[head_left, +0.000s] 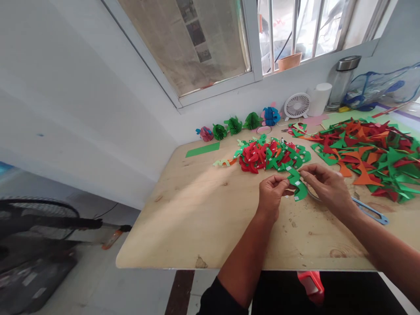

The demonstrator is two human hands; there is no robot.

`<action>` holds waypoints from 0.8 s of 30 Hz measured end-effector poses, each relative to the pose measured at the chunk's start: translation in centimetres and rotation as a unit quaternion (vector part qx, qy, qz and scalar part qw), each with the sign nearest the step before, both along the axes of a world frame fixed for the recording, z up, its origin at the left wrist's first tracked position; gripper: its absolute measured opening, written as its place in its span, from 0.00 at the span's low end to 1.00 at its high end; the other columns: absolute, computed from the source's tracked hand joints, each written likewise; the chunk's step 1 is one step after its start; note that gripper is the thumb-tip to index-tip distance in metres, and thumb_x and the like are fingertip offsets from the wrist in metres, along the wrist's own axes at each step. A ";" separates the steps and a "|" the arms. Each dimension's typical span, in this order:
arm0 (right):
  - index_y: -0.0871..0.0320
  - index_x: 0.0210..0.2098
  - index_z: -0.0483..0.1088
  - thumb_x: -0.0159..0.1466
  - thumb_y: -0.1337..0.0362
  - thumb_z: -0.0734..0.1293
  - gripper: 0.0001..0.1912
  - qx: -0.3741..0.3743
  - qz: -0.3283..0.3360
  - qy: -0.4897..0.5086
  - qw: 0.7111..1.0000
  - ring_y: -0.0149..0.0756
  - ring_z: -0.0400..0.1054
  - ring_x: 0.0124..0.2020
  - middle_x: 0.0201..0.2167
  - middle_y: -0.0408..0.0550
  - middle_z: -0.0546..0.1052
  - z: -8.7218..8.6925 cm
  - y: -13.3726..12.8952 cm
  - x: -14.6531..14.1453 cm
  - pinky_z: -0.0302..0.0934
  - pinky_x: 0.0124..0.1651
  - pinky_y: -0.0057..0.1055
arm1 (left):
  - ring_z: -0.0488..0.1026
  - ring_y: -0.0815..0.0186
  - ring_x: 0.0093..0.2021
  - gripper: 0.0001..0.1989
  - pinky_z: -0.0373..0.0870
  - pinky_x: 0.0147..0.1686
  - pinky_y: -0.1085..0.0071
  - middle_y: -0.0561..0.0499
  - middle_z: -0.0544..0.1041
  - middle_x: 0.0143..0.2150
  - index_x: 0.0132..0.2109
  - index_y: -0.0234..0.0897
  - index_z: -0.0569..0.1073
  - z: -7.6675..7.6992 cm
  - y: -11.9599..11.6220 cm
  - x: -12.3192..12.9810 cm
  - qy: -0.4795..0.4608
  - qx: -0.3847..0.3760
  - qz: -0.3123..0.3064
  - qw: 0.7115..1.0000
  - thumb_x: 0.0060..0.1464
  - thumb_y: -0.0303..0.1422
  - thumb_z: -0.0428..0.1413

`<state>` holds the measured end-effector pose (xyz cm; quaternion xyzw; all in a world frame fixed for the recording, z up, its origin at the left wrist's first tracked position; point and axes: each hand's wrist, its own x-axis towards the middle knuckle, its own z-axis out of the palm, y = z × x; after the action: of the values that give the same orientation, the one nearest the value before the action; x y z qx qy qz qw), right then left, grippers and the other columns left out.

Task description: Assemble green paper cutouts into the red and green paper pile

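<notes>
My left hand (273, 192) pinches a wavy green paper cutout (299, 189) by its left edge. White square patches dot the cutout, which is held just above the wooden table (183, 218). At the cutout's upper right edge, my right hand (324, 186) has its thumb and forefinger pressed together; whether a small patch is between them cannot be made out. Behind the hands lies a pile of red and green cutouts (254, 155), many with similar white patches. A blue-handled tool (372, 212) lies partly under my right forearm, beside a rounded edge mostly hidden by that hand.
Red, orange and green paper scraps (370, 153) heap up at the right. Along the wall stand folded paper figures (234, 125), a small white fan (297, 106) and a glass bottle (343, 83). A green paper strip (202, 149) lies at the back left.
</notes>
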<state>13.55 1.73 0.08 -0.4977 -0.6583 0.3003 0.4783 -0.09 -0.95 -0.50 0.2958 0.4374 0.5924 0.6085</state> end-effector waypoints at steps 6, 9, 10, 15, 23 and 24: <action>0.57 0.28 0.71 0.56 0.56 0.67 0.10 -0.029 0.044 0.061 0.997 0.33 0.65 0.25 0.24 0.44 0.73 0.2 0.0 -0.1 0.59 0.26 0.28 | 0.73 0.68 0.22 0.10 0.70 0.26 0.72 0.51 0.74 0.20 0.25 0.32 0.71 0.2 -0.1 0.0 -0.002 -0.001 -0.001 1.000 0.37 0.34 0.61; 0.57 0.28 0.70 0.56 0.54 0.67 0.11 -0.036 0.059 0.083 0.994 0.33 0.65 0.25 0.24 0.45 0.73 -0.1 0.1 -0.1 0.60 0.26 0.28 | 0.72 0.68 0.21 0.09 0.70 0.25 0.72 0.51 0.74 0.20 0.24 0.32 0.71 0.2 -0.1 0.0 0.011 0.000 -0.004 1.000 0.37 0.33 0.61; 0.57 0.27 0.70 0.55 0.54 0.68 0.12 -0.038 0.061 0.088 0.993 0.33 0.65 0.26 0.24 0.45 0.73 -0.2 0.1 -0.1 0.60 0.26 0.28 | 0.72 0.68 0.21 0.09 0.70 0.25 0.72 0.51 0.74 0.19 0.24 0.32 0.71 0.2 -0.1 0.1 0.015 0.002 -0.005 1.000 0.37 0.33 0.61; 0.57 0.24 0.69 0.52 0.52 0.70 0.15 -0.070 0.062 0.134 0.987 0.33 0.65 0.27 0.26 0.46 0.73 -0.1 0.1 -0.3 0.62 0.27 0.28 | 0.72 0.68 0.21 0.09 0.69 0.25 0.72 0.51 0.74 0.19 0.25 0.32 0.71 0.0 -0.1 0.1 0.019 0.007 -0.020 1.000 0.38 0.33 0.61; 0.58 0.26 0.69 0.51 0.52 0.71 0.15 -0.129 0.070 0.189 0.971 0.29 0.62 0.23 0.23 0.43 0.70 -0.1 0.0 -0.4 0.57 0.23 0.26 | 0.74 0.68 0.23 0.10 0.70 0.27 0.71 0.50 0.75 0.21 0.26 0.32 0.71 0.3 -0.4 0.1 0.028 0.020 -0.034 0.999 0.40 0.35 0.62; 0.58 0.26 0.68 0.51 0.52 0.71 0.15 -0.135 0.068 0.189 0.970 0.29 0.61 0.23 0.22 0.42 0.69 -0.2 0.0 -0.4 0.57 0.23 0.25 | 0.74 0.68 0.23 0.10 0.70 0.27 0.71 0.50 0.75 0.21 0.26 0.32 0.71 0.3 -0.4 0.1 0.028 0.021 -0.035 0.999 0.40 0.35 0.61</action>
<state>13.18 1.77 -0.10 -0.4456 -0.5414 0.5075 0.5007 0.00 -1.34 -0.19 0.3397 0.4314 0.5715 0.6098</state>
